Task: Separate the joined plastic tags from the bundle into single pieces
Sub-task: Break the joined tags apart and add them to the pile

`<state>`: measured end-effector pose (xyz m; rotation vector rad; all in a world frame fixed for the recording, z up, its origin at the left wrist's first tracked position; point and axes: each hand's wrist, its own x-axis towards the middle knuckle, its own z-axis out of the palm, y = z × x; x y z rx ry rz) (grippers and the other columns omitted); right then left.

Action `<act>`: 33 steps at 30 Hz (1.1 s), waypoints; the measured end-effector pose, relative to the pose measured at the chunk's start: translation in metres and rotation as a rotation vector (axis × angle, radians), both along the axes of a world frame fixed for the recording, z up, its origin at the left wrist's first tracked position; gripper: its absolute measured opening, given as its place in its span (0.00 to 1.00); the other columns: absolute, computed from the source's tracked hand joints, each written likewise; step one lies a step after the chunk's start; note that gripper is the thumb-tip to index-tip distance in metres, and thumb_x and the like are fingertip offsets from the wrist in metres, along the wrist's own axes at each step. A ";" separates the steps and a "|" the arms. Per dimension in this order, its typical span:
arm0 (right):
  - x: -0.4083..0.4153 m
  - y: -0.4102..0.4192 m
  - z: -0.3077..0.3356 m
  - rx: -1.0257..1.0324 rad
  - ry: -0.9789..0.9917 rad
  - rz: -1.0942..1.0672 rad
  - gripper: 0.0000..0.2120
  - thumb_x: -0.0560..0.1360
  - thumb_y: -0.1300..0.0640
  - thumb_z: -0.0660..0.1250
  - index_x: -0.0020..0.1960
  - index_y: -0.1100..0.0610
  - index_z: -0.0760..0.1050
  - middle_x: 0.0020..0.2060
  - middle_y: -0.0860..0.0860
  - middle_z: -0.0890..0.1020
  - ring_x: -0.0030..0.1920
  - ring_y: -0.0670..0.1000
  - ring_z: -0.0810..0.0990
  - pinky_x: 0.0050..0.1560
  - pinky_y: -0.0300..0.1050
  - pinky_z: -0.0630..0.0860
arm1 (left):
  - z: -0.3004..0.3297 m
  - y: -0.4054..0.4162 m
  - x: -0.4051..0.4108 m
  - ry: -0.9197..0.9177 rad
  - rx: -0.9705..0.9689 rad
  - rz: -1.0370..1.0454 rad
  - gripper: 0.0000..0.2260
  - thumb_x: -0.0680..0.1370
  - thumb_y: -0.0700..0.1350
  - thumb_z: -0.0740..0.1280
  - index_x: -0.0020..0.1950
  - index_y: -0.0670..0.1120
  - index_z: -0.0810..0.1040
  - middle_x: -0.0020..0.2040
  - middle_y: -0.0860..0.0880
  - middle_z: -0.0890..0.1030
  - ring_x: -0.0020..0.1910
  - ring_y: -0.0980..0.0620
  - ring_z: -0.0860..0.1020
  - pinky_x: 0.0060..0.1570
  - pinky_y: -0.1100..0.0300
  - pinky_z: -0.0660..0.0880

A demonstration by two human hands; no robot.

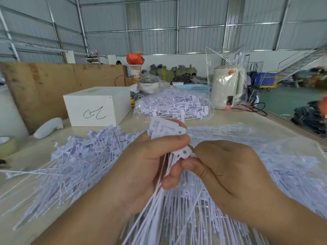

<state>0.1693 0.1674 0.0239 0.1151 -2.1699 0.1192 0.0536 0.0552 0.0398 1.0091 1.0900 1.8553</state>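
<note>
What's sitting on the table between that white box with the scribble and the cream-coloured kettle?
In the head view, a clear bag of white tags lies between the white box and the kettle.

Both hands meet mid-frame, the left hand [146, 167] curled in a grip, the right hand [228, 167] pinching beside it.

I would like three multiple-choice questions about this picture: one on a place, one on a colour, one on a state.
1. Where is the white box?
A. left of the bagged tags
B. on the kettle
C. under the table

2. What colour is the bag at the back?
A. green
B. red-orange
C. black

3. What is the left hand doing?
A. lying flat
B. pointing
C. gripping a bundle

Answers: 1 A, it stands left of them; 2 B, plainly red-orange; 3 C, fingers curl round the bundle while the right hand pinches one tag.
</note>
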 end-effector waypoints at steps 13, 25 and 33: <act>0.016 0.023 0.008 -0.583 -0.265 0.265 0.22 0.75 0.39 0.60 0.33 0.56 0.63 0.27 0.46 0.62 0.27 0.42 0.62 0.28 0.33 0.61 | 0.012 -0.007 -0.035 -0.164 0.008 0.117 0.04 0.69 0.42 0.66 0.41 0.47 0.71 0.30 0.47 0.71 0.19 0.58 0.62 0.15 0.70 0.56; -0.005 0.003 -0.004 -1.135 -0.058 0.419 0.07 0.77 0.60 0.69 0.43 0.52 0.73 0.24 0.49 0.73 0.21 0.48 0.67 0.22 0.37 0.66 | -0.021 0.015 0.013 0.128 -0.031 0.088 0.14 0.71 0.56 0.69 0.48 0.47 0.80 0.33 0.40 0.82 0.27 0.46 0.79 0.27 0.56 0.77; -0.008 0.003 -0.008 -1.224 -0.013 0.498 0.07 0.73 0.54 0.72 0.42 0.55 0.74 0.31 0.62 0.72 0.26 0.53 0.69 0.27 0.42 0.70 | -0.020 0.013 0.005 0.340 -0.024 0.002 0.10 0.66 0.36 0.72 0.43 0.48 0.85 0.32 0.43 0.80 0.21 0.55 0.67 0.22 0.66 0.63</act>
